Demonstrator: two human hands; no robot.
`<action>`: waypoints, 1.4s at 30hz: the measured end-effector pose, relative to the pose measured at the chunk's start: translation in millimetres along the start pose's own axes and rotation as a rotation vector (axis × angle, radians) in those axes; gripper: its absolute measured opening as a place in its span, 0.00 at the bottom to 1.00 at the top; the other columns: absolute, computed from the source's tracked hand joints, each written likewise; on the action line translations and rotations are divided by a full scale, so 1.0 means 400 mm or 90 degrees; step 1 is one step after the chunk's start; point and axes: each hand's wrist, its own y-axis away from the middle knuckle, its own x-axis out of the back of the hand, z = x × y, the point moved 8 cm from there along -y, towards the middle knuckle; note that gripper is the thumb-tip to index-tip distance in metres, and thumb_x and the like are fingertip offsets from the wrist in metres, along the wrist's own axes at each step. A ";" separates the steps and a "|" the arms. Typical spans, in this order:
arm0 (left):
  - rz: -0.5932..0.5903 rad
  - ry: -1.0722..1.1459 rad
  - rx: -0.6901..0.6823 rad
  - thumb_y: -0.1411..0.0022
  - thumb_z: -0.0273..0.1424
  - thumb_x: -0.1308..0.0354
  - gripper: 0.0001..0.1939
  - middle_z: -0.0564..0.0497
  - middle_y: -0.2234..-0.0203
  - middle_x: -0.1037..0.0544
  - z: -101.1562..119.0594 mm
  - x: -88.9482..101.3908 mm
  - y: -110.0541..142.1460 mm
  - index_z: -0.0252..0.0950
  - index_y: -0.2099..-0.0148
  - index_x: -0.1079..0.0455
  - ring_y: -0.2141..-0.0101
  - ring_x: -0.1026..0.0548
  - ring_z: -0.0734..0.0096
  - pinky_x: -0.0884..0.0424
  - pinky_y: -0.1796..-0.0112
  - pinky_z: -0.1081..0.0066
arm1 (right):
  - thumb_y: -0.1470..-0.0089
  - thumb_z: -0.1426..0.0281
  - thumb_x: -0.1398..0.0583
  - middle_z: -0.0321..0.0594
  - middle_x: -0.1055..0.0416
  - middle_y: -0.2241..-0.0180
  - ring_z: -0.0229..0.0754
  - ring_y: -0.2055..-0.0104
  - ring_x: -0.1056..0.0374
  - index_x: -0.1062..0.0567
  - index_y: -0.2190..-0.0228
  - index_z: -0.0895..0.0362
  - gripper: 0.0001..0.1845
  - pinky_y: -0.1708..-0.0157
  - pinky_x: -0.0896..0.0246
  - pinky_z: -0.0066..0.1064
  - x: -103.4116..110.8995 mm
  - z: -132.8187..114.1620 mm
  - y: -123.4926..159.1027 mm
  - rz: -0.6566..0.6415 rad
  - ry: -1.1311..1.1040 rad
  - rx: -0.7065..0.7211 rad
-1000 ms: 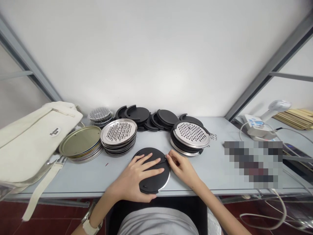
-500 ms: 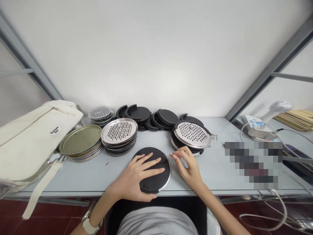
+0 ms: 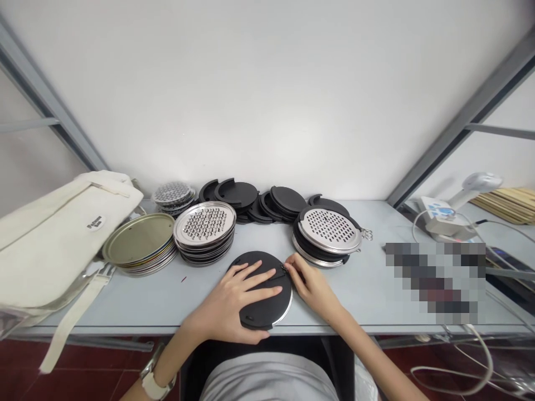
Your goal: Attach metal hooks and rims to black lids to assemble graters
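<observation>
A round black disc (image 3: 261,312) with a shiny metal rim along its right side lies at the table's front edge. My left hand (image 3: 238,298) rests on top of it with fingers spread, the thumb by its near edge. At the disc's upper right edge, my right hand (image 3: 307,281) pinches a small metal ring (image 3: 285,268), its shape partly covered by the fingertips. Behind my right hand stands a stack of round graters in black holders (image 3: 330,229), with wire rings (image 3: 366,234) sticking out on its right.
Left of the disc are stacked metal grater plates (image 3: 204,225) and stacked olive-topped round plates (image 3: 139,239). Black round holders (image 3: 288,199) lie along the wall near patterned discs (image 3: 172,193). A cream bag (image 3: 62,239) lies far left; a white device with cables (image 3: 443,217) stands right.
My right hand drew the small metal ring away from the disc's edge to the right, then brought it back to the edge. My left hand has stayed on the disc.
</observation>
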 end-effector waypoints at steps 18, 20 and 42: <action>-0.006 -0.014 0.003 0.52 0.39 0.35 0.41 0.57 0.34 0.46 -0.003 -0.005 -0.002 0.53 0.36 0.42 0.35 0.49 0.49 0.51 0.40 0.51 | 0.35 0.66 0.51 0.30 0.39 0.80 0.36 0.80 0.43 0.35 0.68 0.54 0.10 0.76 0.48 0.27 -0.003 -0.008 -0.001 -0.021 -0.004 -0.005; -0.005 -0.014 0.004 0.52 0.40 0.35 0.41 0.57 0.34 0.46 -0.002 -0.005 -0.002 0.54 0.36 0.43 0.36 0.49 0.49 0.51 0.40 0.51 | 0.36 0.67 0.51 0.30 0.39 0.80 0.36 0.80 0.43 0.36 0.68 0.54 0.09 0.76 0.48 0.28 -0.004 -0.010 0.003 -0.021 0.006 -0.003; 0.025 -0.036 0.023 0.51 0.41 0.35 0.41 0.55 0.34 0.46 -0.009 -0.009 -0.004 0.52 0.35 0.43 0.36 0.47 0.48 0.50 0.39 0.51 | 0.37 0.72 0.54 0.37 0.31 0.73 0.42 0.75 0.34 0.43 0.64 0.53 0.03 0.73 0.43 0.30 -0.011 -0.012 0.025 -0.039 0.109 0.008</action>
